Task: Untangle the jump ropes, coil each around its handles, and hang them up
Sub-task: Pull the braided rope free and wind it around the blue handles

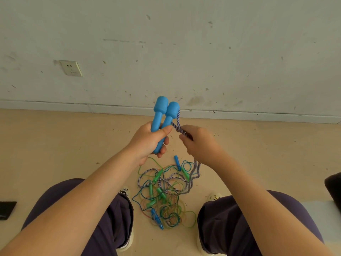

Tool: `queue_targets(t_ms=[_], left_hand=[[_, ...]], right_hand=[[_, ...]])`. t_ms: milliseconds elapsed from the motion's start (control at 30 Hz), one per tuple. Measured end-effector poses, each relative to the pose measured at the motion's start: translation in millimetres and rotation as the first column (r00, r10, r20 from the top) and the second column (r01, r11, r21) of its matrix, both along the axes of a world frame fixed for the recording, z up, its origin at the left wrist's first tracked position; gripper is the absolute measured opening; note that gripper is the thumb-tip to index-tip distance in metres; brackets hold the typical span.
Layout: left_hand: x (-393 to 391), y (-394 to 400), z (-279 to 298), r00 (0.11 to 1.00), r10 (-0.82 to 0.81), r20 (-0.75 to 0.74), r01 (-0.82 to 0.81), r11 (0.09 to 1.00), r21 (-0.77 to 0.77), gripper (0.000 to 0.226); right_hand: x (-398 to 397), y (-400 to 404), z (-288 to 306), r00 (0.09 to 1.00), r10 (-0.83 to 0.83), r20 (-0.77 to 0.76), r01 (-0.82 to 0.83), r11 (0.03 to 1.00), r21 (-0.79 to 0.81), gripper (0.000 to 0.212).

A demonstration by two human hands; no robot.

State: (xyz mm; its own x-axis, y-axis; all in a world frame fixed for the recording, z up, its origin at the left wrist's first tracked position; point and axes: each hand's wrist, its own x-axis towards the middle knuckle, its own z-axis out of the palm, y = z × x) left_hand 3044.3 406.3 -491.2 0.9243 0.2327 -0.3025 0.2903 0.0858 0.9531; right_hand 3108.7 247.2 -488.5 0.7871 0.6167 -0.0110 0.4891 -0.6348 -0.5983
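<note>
Left hand (149, 140) grips two blue handles (163, 118) side by side, fingers wrapped round their narrow shafts, thumb laid across the front; bulb ends point up and away. Right hand (200, 143) pinches the striped braided rope (176, 124) just beside the handles, fingers curled round it. Rope leaves the top of the right-hand handle, loops down to the pinch, passes through the right hand and hangs to the floor (64, 145). Below, between the person's knees, lies a tangled pile of ropes (164, 196): thin green, blue and orange cords, small green handles, small blue handles, with the striped rope's slack looped across the top. Wall (184, 52) behind carries a socket (71, 68) at left. Dark flat object (7, 209) on the floor at far left.
</note>
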Motion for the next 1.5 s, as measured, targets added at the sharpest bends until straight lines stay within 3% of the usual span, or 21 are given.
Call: queue_targets(t_ms=[133,233,300,400,533,667,767,833,933,1033,1233,1400,1500], left_hand=[[1,0,2,0.999,0.022,0.033,-0.021,1.0,-0.017,0.022],[1,-2,1,0.998,0.021,0.052,-0.021,1.0,0.006,0.017],[0,-2,1,0.998,0.015,0.053,-0.016,1.0,0.025,0.015],[-1,1,2,0.999,0.018,0.037,-0.019,1.0,0.023,0.019],[-2,5,4,0.999,0.036,0.025,-0.036,0.999,0.002,0.022],[0,10,5,0.996,0.087,0.025,-0.085,0.995,-0.044,0.028],[0,9,2,0.998,0.063,0.031,-0.064,0.997,0.047,0.019],[0,9,-1,1.0,-0.028,-0.01,0.03,0.974,0.224,0.013],[-3,12,-2,0.933,-0.299,-0.201,0.359,0.822,0.442,0.017],[-7,11,0,0.825,-0.465,-0.321,0.565,0.709,0.423,0.026],[-7,13,7,0.75,-0.53,-0.397,0.659,0.655,0.371,0.042],[-10,5,7,0.703,-0.57,-0.426,0.71,0.604,0.363,0.045],[-11,5,7,0.679,-0.607,-0.413,0.734,0.586,0.344,0.053]], right_hand=[[-3,0,2,0.925,-0.083,-0.37,0.195,0.941,0.276,0.008],[-3,1,0,0.867,-0.144,-0.477,0.285,0.928,0.239,0.011],[-2,-1,1,0.903,-0.163,-0.398,0.218,0.971,0.095,0.017],[-2,-5,4,0.99,-0.062,-0.128,0.049,0.993,-0.105,0.026],[-5,-4,6,0.997,-0.079,0.02,0.081,0.991,-0.105,0.026],[-6,0,6,0.988,-0.153,0.032,0.15,0.986,0.073,0.011],[-5,-1,2,0.988,-0.15,-0.039,0.154,0.979,0.132,0.006],[-5,-2,3,0.991,-0.092,-0.094,0.104,0.985,0.134,0.007],[-3,-7,11,0.982,0.016,-0.186,0.02,0.981,0.191,0.005],[-1,-11,19,0.968,0.122,-0.221,-0.072,0.972,0.222,0.012],[4,-9,14,0.985,0.106,-0.138,-0.066,0.961,0.267,0.02],[3,-9,14,0.992,0.128,-0.015,-0.123,0.974,0.188,0.037],[7,-10,14,0.992,0.117,-0.037,-0.109,0.978,0.18,0.047]])
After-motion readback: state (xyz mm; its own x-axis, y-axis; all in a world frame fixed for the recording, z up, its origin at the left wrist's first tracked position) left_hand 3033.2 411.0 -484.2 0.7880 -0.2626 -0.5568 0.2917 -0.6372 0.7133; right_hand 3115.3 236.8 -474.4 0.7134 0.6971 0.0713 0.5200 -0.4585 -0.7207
